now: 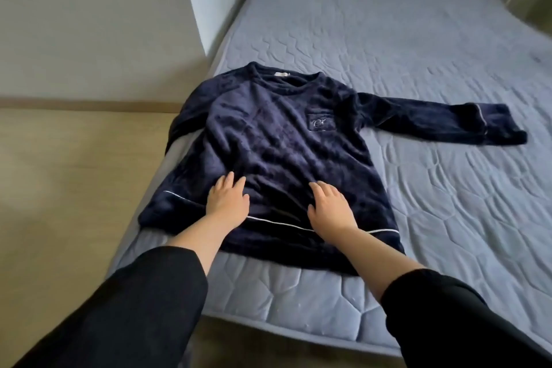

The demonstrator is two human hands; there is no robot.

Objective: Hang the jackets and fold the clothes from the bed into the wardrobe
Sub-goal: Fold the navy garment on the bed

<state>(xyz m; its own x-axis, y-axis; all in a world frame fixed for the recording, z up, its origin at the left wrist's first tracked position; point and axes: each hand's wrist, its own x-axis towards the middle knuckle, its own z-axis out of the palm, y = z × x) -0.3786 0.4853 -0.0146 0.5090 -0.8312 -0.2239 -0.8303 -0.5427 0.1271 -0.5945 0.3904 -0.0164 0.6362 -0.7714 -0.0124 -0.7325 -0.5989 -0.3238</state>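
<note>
On the near corner of the bed [388, 75] a navy sweater [268, 140] lies flat, front up, one sleeve stretched across the bed. Left hand [228, 202] and right hand [330, 209] rest on the sweater's lower part, fingers straight, gripping nothing.

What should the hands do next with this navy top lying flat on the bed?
Probably fold the outstretched sleeve across the chest. The navy top lies face up on the mattress, the left hand and right hand rest flat near its hem, and that sleeve sticks out sideways.
</note>
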